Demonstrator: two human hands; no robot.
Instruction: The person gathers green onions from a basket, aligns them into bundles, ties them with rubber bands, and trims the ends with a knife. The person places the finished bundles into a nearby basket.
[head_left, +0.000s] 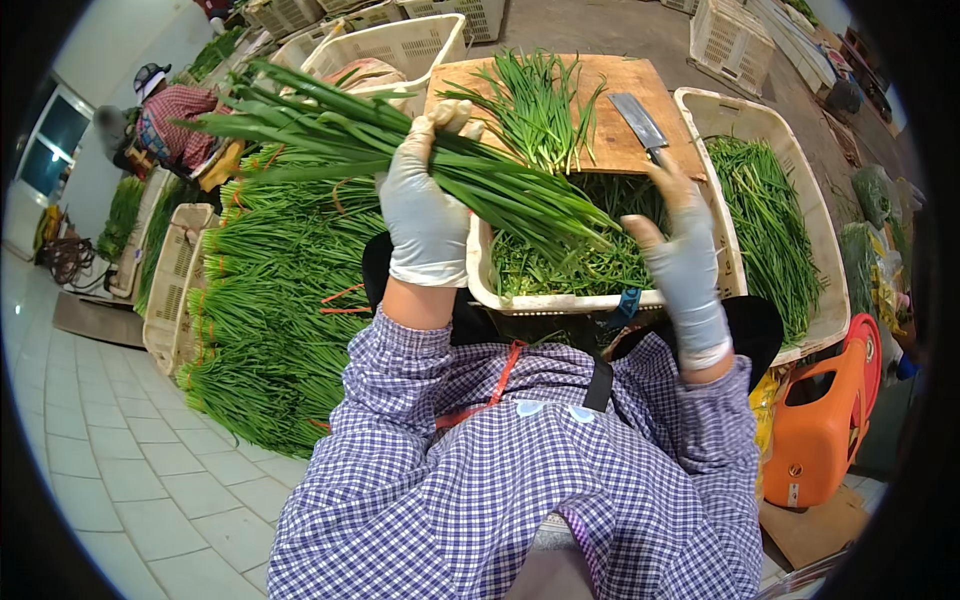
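Observation:
My gloved left hand (429, 202) grips a bundle of long green leafy stalks, likely Chinese chives (517, 180), their leaves pointing left and their pale cut ends right. Just right of those ends is my gloved right hand (679, 255), slightly blurred, fingers apart, holding nothing. Beyond both hands, a wooden board (637, 75) bears a loose heap of the same stalks (536, 112) and a cleaver (637, 118), whose handle end is partly hidden behind my right fingers. Under the board's near edge, a white plastic crate (562, 303) holds short green trimmings (570, 270).
Tied bundles of greens (277, 300) are stacked at my left. A white crate of long greens (836, 300) stands at my right, near an orange plastic object (814, 450). Another person (176, 124) sits at the far left. More crates (731, 45) stand farther back.

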